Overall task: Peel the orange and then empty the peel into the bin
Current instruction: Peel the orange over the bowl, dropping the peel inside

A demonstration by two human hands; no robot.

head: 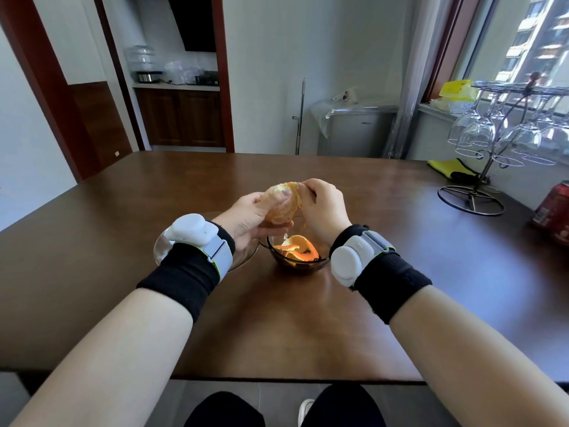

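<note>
A mostly peeled orange (281, 204) is held above the brown table (400, 241) in my left hand (246, 215), fingers wrapped under and around it. My right hand (323, 208) pinches a strip of peel at the orange's top right. Below them stands a small dark glass bowl (303, 264) with several orange peel pieces (297, 248) inside. A clear glass dish (243, 257) lies under my left wrist, mostly hidden. No bin is identifiable in view.
A wire rack with hanging wine glasses (498, 137) stands at the table's right, beside a yellow cloth (449, 169) and a red can (554, 208). A grey appliance (357, 127) and a mop stand by the far wall.
</note>
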